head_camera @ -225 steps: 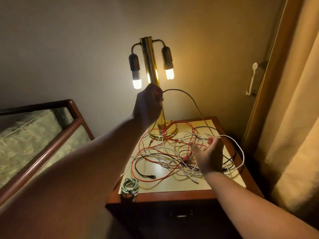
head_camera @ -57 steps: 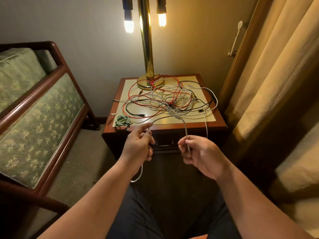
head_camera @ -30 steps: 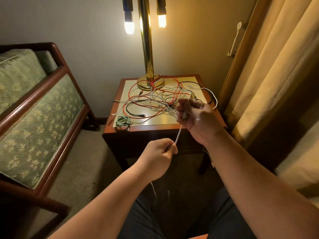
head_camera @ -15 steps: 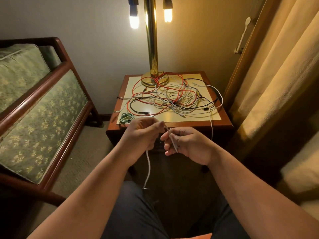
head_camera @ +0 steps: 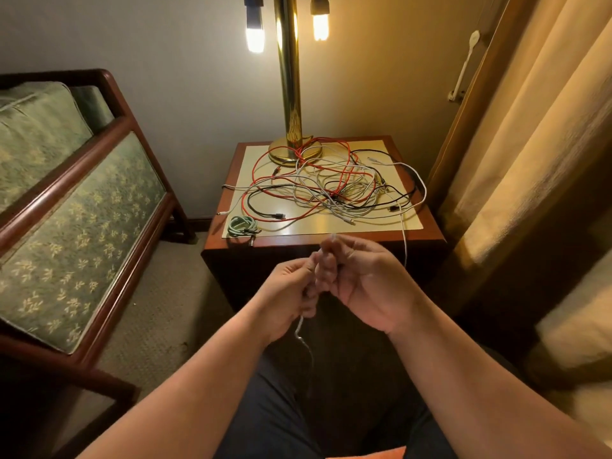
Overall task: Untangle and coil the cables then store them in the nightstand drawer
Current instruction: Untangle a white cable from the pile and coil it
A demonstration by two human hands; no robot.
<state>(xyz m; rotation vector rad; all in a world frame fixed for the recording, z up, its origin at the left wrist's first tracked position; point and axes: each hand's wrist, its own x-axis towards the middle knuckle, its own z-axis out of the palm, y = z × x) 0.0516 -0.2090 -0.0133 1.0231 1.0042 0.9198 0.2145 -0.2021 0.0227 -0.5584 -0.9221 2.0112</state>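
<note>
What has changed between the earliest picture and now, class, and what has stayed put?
The left hand, once raised beside the lamp, has come down; the right hand has drawn back off the tangle. Both now meet before the nightstand, pinching one pale cable. The tangle and the coiled green cable stayed put.

two hands, one held cable, one coiled cable, one lamp, two bulbs

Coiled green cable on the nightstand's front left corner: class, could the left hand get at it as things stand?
Probably yes. The coiled green cable lies uncovered, beside the tangle, nothing between it and the left hand. That hand holds a white cable, though, and must release it first.
</note>
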